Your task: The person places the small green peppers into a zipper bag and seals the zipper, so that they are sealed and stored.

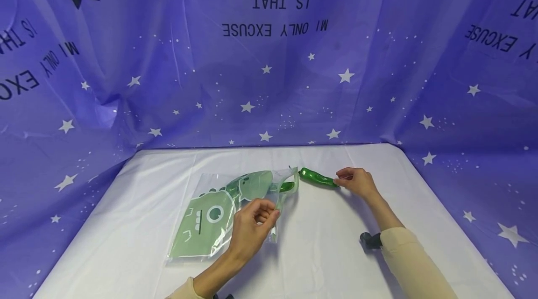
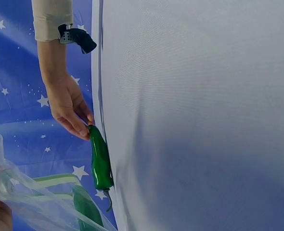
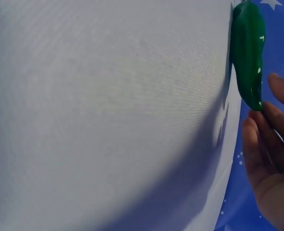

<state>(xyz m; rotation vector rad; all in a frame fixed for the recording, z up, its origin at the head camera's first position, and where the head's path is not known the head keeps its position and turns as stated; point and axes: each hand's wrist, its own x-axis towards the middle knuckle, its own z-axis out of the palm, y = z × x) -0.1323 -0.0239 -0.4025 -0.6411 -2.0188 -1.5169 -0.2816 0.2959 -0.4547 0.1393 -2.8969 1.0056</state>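
Your left hand (image 1: pixel 250 228) pinches the cartoon-print bag (image 1: pixel 201 238); your right hand (image 1: pixel 358 182) touches the chili pepper (image 1: pixel 316 177) at its tip, finger grip indeterminable.

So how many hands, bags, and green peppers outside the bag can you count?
Hands: 2 (left hand and right hand)
Bags: 1 (the see-through bag with the one-eyed green monster)
Green peppers outside the bag: 1 (the shiny green pepper at the right hand's fingertips)
Total: 4

The left grip (image 1: pixel 252 225) is curled; the right grip (image 1: pixel 357 181) pinches farther forward.
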